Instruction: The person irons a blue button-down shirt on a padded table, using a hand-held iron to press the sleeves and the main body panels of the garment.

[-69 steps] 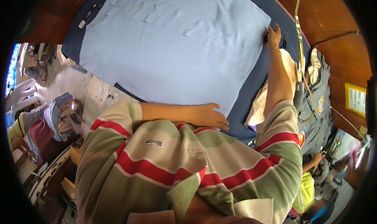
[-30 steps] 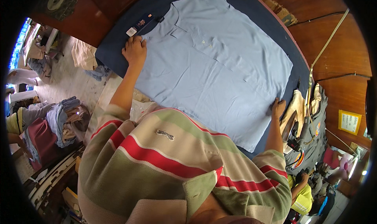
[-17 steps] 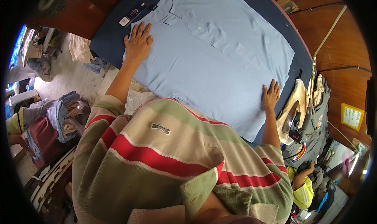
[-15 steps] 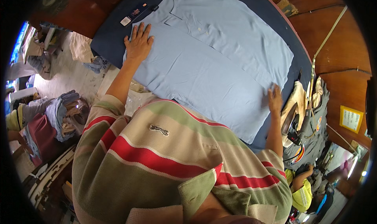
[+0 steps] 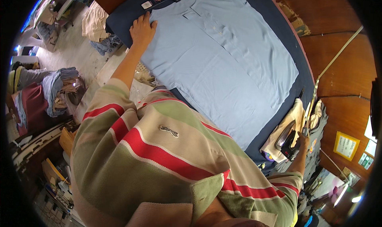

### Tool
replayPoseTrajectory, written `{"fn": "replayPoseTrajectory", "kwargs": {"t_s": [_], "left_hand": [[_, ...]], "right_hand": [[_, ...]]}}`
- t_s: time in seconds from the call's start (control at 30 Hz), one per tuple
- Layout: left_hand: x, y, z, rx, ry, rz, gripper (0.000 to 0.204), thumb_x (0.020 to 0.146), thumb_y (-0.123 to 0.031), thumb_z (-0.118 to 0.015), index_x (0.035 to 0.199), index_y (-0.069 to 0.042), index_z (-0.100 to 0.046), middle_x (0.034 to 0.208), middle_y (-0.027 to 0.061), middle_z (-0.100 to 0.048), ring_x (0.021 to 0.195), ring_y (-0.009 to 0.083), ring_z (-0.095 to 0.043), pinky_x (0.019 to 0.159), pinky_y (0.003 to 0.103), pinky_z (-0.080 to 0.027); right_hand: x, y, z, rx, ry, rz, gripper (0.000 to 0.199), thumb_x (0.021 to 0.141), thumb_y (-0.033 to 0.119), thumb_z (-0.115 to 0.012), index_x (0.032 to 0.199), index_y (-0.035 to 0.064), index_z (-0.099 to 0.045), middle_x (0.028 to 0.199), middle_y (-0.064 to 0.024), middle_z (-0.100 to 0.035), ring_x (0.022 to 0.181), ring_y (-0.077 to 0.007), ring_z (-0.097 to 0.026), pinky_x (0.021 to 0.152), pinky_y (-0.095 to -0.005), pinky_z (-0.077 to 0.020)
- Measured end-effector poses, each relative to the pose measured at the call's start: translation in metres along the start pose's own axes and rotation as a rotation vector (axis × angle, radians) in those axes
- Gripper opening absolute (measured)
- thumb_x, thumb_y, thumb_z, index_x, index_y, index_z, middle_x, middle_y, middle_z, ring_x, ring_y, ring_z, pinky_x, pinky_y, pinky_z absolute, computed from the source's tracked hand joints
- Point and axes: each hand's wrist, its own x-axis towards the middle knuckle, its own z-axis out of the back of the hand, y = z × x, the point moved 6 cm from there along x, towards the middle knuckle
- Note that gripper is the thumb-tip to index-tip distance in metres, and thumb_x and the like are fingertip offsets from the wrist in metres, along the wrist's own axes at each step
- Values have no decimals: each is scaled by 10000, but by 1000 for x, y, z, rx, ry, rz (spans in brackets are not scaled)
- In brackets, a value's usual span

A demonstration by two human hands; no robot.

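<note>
Blue shirt pinned flat under my spread left hand, I keep right-hand fingers clamped on the iron, lifting it level

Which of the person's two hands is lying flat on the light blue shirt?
The left hand, pressed flat near the collar of the light blue shirt. The right hand is off the shirt, at the iron by the table's edge.

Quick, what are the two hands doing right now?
Left hand: open, lying flat on the light blue shirt.
Right hand: closed around the handle of the iron.
</note>
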Motion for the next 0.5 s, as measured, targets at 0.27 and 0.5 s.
{"fn": "replayPoseTrajectory", "kwargs": {"t_s": [0.27, 0.5], "left_hand": [[43, 19, -19, -100, 77, 5, 321, 850, -409, -542, 1029, -151, -609, 1071, 59, -591, 1056, 266, -550, 879, 485, -397], [1, 19, 34, -185, -103, 133, 304, 821, -392, -597, 1002, -147, -612, 1199, 53, -554, 1117, 271, -501, 939, 476, -321]], "right_hand": [[-178, 214, -36, -239, -90, 685, 466, 706, 272, -702, 1021, -44, -568, 828, -221, -655, 797, -382, -640, 664, -415, -497], [-300, 375, -170, -390, 299, 874, 456, 720, 374, -671, 936, -7, -543, 803, -246, -638, 790, -406, -626, 692, -468, -496]]}}
